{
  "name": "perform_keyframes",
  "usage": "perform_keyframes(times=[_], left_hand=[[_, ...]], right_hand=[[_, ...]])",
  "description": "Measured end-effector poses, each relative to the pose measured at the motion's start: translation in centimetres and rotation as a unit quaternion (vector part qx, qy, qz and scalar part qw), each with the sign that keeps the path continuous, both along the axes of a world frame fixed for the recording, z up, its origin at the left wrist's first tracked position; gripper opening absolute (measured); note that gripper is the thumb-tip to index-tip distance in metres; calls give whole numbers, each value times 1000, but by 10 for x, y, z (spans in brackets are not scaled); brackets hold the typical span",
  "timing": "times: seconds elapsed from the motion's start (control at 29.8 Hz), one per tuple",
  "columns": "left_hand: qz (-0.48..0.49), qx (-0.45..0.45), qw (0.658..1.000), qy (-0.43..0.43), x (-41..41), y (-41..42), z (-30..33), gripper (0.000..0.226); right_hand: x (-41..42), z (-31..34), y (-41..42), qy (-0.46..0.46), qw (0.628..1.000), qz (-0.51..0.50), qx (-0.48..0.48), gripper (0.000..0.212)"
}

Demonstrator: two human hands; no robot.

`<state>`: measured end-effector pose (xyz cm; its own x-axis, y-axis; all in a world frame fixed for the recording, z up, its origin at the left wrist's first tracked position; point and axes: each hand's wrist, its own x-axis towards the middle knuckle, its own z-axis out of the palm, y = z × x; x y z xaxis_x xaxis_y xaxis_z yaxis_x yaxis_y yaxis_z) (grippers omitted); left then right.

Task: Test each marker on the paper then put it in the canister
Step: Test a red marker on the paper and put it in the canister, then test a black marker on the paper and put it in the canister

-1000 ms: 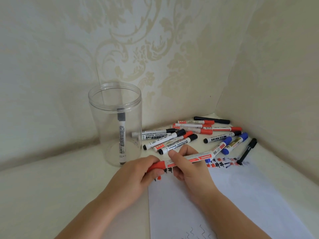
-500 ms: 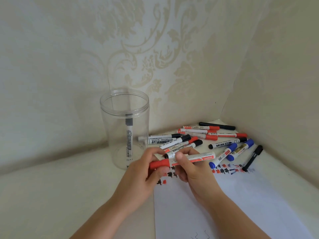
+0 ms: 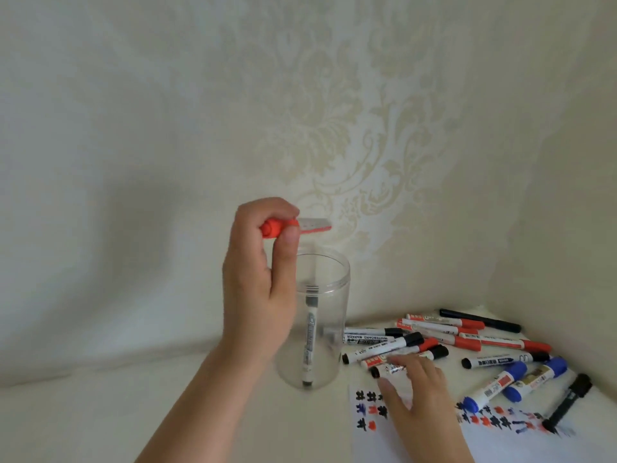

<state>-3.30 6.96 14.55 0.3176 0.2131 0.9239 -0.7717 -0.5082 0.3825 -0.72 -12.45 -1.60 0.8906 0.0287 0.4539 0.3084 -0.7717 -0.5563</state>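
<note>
My left hand is raised above the clear plastic canister and pinches a red-capped marker, which lies almost level over the canister's mouth. One black marker stands upright inside the canister. My right hand is low on the table at the near edge of the marker pile, with thumb and fingers closed around a black-capped marker. The white paper lies under that hand and carries red, black and blue test marks.
Loose red, black and blue markers lie in the corner to the right of the canister. Two blue markers and a slim black pen rest on the paper's far edge. Patterned walls close in behind and on the right.
My left hand lifted the red marker from the paper up over the canister. My right hand let go of it and dropped onto a black-capped marker in the pile.
</note>
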Motion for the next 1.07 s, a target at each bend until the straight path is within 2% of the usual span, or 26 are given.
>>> perform_keyframes(times=[0.1, 0.17, 0.27, 0.4, 0.5, 0.57, 0.64, 0.74, 0.81, 0.87, 0.91, 0.97, 1.01, 1.07], left_hand=[[57, 103, 987, 109, 18, 2, -6, 11], [79, 169, 968, 169, 29, 2, -17, 18], [109, 208, 944, 233, 35, 1, -30, 24], [143, 252, 927, 237, 37, 5, -35, 45], [156, 239, 944, 168, 35, 6, -37, 36], [125, 228, 961, 97, 26, -4, -43, 27], [43, 245, 966, 73, 15, -22, -58, 19], [-84, 279, 941, 170, 14, -44, -89, 19], [-127, 230, 932, 248, 15, -52, -111, 25], [-156, 163, 922, 315, 13, -56, -128, 33], [-173, 147, 913, 338, 10, -59, -135, 34], [-192, 150, 903, 354, 5, -63, -142, 37], [-196, 151, 900, 359, 5, -65, -144, 41], [-194, 149, 894, 374, 8, -65, -147, 41]], right_hand=[[10, -15, 5, 9, 986, -45, -162, 53], [13, -16, 4, -19, 978, -49, -204, 61], [15, -19, 0, -55, 971, -44, -227, 69], [16, -18, -3, -74, 966, -36, -245, 66], [14, -16, -4, -93, 963, -18, -254, 56], [13, -15, -5, -93, 960, 3, -266, 58], [10, -10, -3, -87, 956, 21, -281, 54], [8, -4, -2, -105, 954, 23, -281, 42], [5, -1, -5, -123, 975, 31, -181, 37], [-1, 13, -10, -118, 992, 30, 27, 30], [-5, 23, -11, -88, 985, 33, 148, 26], [-9, 42, -14, -18, 929, 55, 366, 18], [-9, 46, -15, 15, 895, 78, 439, 16], [-9, 46, -12, 68, 842, 124, 520, 19]])
